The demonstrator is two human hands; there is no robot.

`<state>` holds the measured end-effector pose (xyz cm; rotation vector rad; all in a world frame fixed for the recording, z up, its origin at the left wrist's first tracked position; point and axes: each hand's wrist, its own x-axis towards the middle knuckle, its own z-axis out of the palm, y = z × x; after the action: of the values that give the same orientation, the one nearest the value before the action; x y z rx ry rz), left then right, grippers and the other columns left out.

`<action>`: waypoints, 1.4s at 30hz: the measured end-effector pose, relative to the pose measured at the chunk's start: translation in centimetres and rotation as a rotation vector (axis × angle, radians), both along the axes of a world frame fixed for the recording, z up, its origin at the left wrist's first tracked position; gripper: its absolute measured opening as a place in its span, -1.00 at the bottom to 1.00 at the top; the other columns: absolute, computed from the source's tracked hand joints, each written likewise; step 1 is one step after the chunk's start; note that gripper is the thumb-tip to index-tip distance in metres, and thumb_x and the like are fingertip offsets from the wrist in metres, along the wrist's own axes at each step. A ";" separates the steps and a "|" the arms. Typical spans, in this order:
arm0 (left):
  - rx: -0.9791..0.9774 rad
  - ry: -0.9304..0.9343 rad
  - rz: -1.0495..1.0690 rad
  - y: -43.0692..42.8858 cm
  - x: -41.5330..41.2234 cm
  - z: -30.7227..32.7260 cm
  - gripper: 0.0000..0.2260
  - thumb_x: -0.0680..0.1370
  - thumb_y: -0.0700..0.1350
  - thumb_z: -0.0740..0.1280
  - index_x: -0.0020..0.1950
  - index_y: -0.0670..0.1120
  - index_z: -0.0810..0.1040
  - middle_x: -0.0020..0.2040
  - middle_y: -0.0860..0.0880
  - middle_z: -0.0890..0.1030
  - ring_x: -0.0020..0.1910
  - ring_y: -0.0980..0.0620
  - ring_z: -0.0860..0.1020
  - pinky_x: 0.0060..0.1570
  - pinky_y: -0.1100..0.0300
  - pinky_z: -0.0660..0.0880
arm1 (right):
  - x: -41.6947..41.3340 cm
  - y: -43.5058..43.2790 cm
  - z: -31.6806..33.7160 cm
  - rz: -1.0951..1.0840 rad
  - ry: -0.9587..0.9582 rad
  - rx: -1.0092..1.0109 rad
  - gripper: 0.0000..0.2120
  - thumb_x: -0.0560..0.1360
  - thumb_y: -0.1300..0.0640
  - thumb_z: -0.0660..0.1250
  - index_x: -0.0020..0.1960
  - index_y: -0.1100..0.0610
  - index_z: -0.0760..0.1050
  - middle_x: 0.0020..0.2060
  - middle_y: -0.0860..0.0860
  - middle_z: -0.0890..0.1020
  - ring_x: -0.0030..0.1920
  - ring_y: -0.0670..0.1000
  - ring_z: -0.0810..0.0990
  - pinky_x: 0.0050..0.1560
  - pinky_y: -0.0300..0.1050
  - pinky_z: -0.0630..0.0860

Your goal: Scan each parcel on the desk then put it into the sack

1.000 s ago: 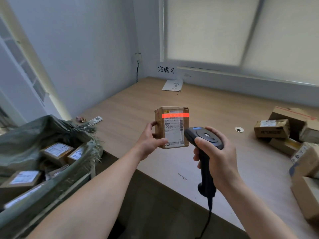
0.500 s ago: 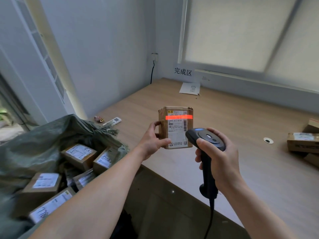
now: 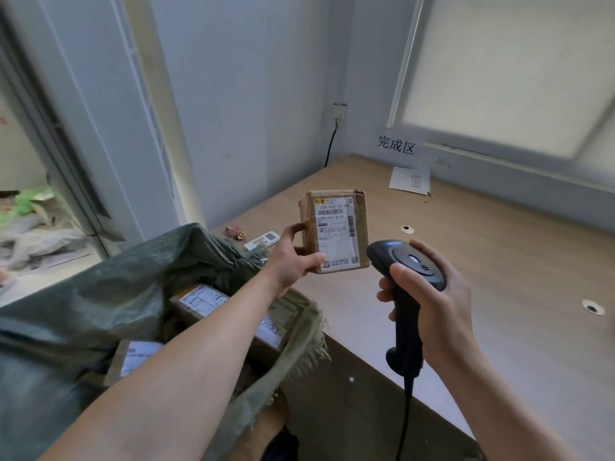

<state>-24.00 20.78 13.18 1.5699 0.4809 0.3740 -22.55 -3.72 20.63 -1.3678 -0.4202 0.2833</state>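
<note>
My left hand (image 3: 294, 257) grips a small brown cardboard parcel (image 3: 336, 231) by its left side, upright, its white shipping label facing me above the desk's left end. My right hand (image 3: 436, 304) grips a black corded barcode scanner (image 3: 404, 281) just right of and below the parcel, its head aimed at the label; no red beam shows. The open green woven sack (image 3: 139, 277) stands at lower left beside the desk, with several labelled parcels (image 3: 203, 299) inside, partly hidden by my left forearm.
The wooden desk (image 3: 499, 261) runs right along a window with a blind. A white remote (image 3: 264, 239) and a small red item (image 3: 235, 232) lie at its left corner. Paper signs (image 3: 409, 179) sit at the back; two cable grommets (image 3: 593, 307) dot the top.
The red scan line on the label has gone out. The view has swung left, bringing the sack closer and taking the parcels at the right out of sight.
</note>
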 end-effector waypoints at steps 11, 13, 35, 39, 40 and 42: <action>-0.206 0.053 0.556 9.3 -9.6 -5.8 -0.47 0.53 -0.03 0.46 0.44 0.05 0.35 0.25 -0.01 0.60 0.18 -0.07 0.60 0.17 -0.16 0.58 | -2.3 7.7 -2.8 0.098 0.060 -0.054 -0.47 0.30 0.11 0.46 0.27 -0.01 0.53 -0.29 0.16 0.69 -0.36 0.15 0.66 -0.38 -0.04 0.45; -0.247 0.127 0.656 9.9 -10.7 -7.0 -0.47 0.53 -0.01 0.45 0.45 0.06 0.35 0.26 -0.03 0.59 0.14 -0.07 0.61 0.09 -0.16 0.61 | -2.5 8.5 -3.1 0.110 0.060 -0.058 -0.46 0.30 0.11 0.46 0.28 0.01 0.53 -0.29 0.18 0.69 -0.36 0.15 0.65 -0.40 -0.06 0.45; -0.307 0.658 0.652 14.5 -5.1 -12.9 -0.42 0.54 0.10 0.43 0.46 -0.14 0.37 0.33 -0.17 0.54 0.20 -0.22 0.57 0.17 -0.11 0.58 | 0.3 12.4 -7.6 0.059 0.127 -0.198 -0.52 0.43 0.28 0.51 0.31 0.03 0.53 -0.30 0.20 0.68 -0.35 0.19 0.65 -0.40 -0.01 0.46; -0.233 0.684 0.646 14.3 -4.7 -14.0 -0.43 0.57 0.14 0.39 0.46 -0.13 0.38 0.30 -0.15 0.56 0.21 -0.19 0.57 0.17 -0.09 0.57 | 0.7 12.6 -8.1 0.039 0.154 -0.198 -0.50 0.35 0.22 0.50 0.27 0.01 0.54 -0.26 0.28 0.66 -0.35 0.21 0.64 -0.43 -0.06 0.49; -0.239 0.674 0.651 14.4 -4.6 -13.9 -0.44 0.57 0.14 0.39 0.46 -0.12 0.38 0.29 -0.14 0.56 0.20 -0.19 0.57 0.18 -0.09 0.57 | 0.8 12.7 -8.2 0.039 0.161 -0.197 -0.49 0.34 0.21 0.50 0.28 0.03 0.54 -0.25 0.28 0.66 -0.35 0.20 0.64 -0.43 -0.07 0.49; -0.273 0.654 0.666 14.8 -4.5 -13.8 -0.42 0.56 0.15 0.39 0.48 -0.11 0.36 0.30 -0.14 0.56 0.20 -0.19 0.57 0.19 -0.11 0.57 | 0.9 13.0 -8.2 0.044 0.169 -0.186 -0.48 0.33 0.23 0.51 0.27 0.03 0.54 -0.22 0.30 0.66 -0.36 0.19 0.63 -0.43 -0.10 0.50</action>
<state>-28.49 35.58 -0.65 1.2054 1.5126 0.2667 -21.67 9.26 12.40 -1.5036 -0.2889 0.4799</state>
